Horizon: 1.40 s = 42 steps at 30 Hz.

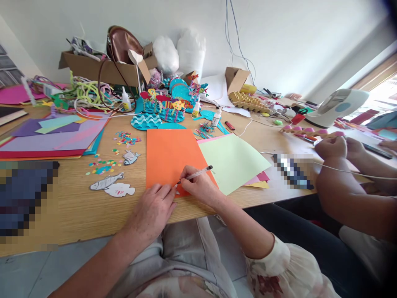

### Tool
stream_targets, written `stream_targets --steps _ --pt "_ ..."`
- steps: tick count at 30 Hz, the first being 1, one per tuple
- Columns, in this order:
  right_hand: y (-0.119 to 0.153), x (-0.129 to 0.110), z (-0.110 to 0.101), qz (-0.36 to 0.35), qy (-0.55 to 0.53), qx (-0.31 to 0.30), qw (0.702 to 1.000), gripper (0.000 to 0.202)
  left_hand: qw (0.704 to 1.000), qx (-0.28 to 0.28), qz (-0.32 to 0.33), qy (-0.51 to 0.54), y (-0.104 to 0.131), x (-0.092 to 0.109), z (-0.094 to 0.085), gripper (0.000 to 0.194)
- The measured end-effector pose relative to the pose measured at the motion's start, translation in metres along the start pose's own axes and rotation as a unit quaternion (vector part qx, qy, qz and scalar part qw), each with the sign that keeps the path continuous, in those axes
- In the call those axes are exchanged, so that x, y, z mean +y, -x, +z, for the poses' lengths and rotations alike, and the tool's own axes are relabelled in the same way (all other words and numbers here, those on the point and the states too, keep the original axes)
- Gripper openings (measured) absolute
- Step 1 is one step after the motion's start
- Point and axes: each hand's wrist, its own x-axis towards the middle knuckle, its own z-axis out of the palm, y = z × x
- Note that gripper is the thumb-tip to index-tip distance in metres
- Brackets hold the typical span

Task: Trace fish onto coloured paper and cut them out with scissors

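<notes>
My right hand [192,182] is closed around a pen [200,172], its tip low over the near part of an orange sheet of paper [169,155]. Beside it, my left hand [156,203] lies flat with fingers stretched over the sheet's near edge. A small white paper piece [177,191] shows between the two hands, mostly covered by the fingers. Left of the orange sheet lie a white fish cutout [119,190], a grey drawn fish cutout [107,182] and a smaller blue-grey fish cutout [130,157]. A light green sheet [237,161] rests to the right, partly under the orange one.
Stacked coloured paper [62,138] and paper dots [107,166] lie left. Blue wave crafts [147,121], glue bottles [216,117] and a cardboard box [93,70] stand behind. At right, another person's hands [333,147] hold a pink egg-carton strip [307,131]. A white cable [347,171] crosses there.
</notes>
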Motion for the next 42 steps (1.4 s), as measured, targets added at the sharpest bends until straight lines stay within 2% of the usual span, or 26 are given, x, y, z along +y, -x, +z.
stream_targets --steps 22,33,42 --pt "0.006 -0.007 -0.002 -0.006 0.024 -0.001 1.000 0.010 1.000 -0.023 -0.009 0.006 0.000 0.001 -0.002 0.028" --pt "0.014 -0.014 0.000 -0.001 0.033 -0.009 0.999 0.009 1.000 -0.002 -0.005 0.017 0.002 0.000 0.003 0.028" --pt "0.010 -0.005 0.005 0.028 -0.006 0.046 0.999 0.007 0.999 0.022 -0.003 0.043 0.006 -0.002 0.003 0.023"
